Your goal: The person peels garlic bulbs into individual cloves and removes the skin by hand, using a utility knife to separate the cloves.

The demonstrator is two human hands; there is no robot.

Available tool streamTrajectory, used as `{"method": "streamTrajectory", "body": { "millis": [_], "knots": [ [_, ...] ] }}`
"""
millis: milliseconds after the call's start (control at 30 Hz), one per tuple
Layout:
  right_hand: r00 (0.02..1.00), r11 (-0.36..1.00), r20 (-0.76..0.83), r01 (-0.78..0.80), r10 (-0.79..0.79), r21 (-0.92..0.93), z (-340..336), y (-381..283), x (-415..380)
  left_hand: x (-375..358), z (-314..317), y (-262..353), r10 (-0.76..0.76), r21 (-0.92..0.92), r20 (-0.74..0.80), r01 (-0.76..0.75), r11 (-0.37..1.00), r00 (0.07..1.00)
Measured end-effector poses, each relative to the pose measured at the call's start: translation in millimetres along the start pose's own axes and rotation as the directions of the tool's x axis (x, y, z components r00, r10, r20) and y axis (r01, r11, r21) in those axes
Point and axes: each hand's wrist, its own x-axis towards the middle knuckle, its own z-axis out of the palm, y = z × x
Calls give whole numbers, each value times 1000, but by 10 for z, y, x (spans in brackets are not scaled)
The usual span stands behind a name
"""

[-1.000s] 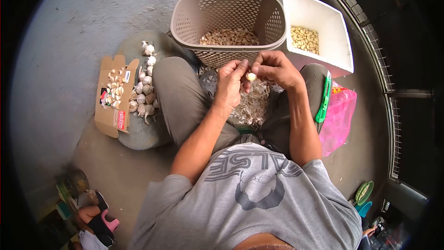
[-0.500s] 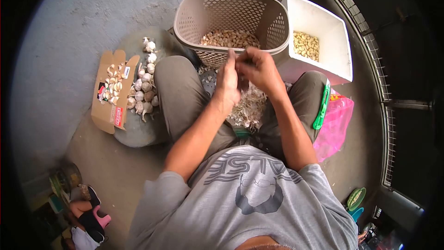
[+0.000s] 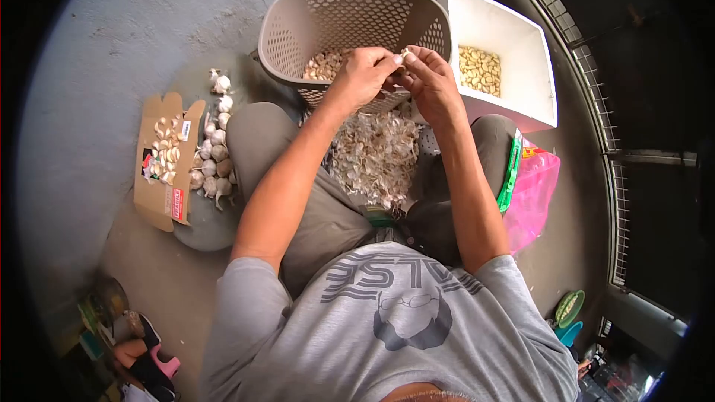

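Above the near rim of a brown perforated basket [image 3: 350,0], my left hand [image 3: 362,78] and my right hand [image 3: 435,88] meet at the fingertips. Both are closed in a pinch on a small pale garlic clove [image 3: 404,56], partly covered by the fingers. Unpeeled garlic cloves [image 3: 320,65] lie in the basket below; my left hand hides some of them. Under my wrists, between my legs, is a heap of papery garlic skins [image 3: 375,158]. A white foam box [image 3: 514,45] right of the basket holds peeled cloves [image 3: 480,71].
On my left, whole garlic bulbs [image 3: 219,152] and a cardboard piece [image 3: 153,197] bearing loose cloves [image 3: 167,145] rest on a round grey surface. A green cutter [image 3: 511,171] lies along my right knee, beside a pink plastic bag [image 3: 538,197]. Another person's leg [image 3: 130,350] shows lower left.
My hands were blurred over the skins and have moved forward and up, now pinching a clove together. The skin heap is more exposed. The whole view has shifted slightly.
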Motion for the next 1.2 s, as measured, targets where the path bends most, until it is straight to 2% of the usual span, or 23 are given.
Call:
{"method": "streamTrajectory", "body": {
  "millis": [100,133,233,333,433,533,633,733,833,867,967,1067,1200],
  "knots": [
    [999,993,36,5,-1,-119,-123,65,-74,53,30,-74,-2,43,3,1,999,1000],
    [999,995,16,-32,33,-99,-141,84,-91,72,40,-81,-55,-55,24,56,997,998],
    [999,983,-35,-19,13,-184,-124,99,-97,71,74,-59,-73,-118,13,74,990,997],
    [996,990,-47,68,-74,-127,-17,103,-47,87,91,-91,-23,-250,-70,5,968,997],
    [989,982,-75,112,-125,-152,75,139,-11,90,119,-94,-8,-220,-95,-13,976,995],
    [994,956,-107,-15,-17,-293,53,104,-75,68,156,-95,189,-20,-79,-191,981,979],
    [996,964,-90,-45,22,-261,24,61,-93,36,165,-28,231,24,-63,-230,973,971],
    [997,991,-22,-82,80,-106,37,-85,-155,-82,181,146,194,-106,1,-193,975,981],
    [996,997,50,-78,80,-27,135,-200,-239,-55,94,142,203,-164,6,-199,966,979],
    [989,997,134,-54,61,-52,60,-182,-222,-63,68,144,196,-181,21,-189,965,980],
    [997,982,73,8,6,-191,46,-150,-216,-100,100,186,195,-146,9,-191,971,981],
    [995,945,103,45,-13,-323,18,-152,-221,-82,133,95,160,-175,-32,-163,971,987],
    [999,979,49,-2,12,-203,72,-79,-254,-82,155,50,210,-36,-95,-214,976,973]
  ]
}}
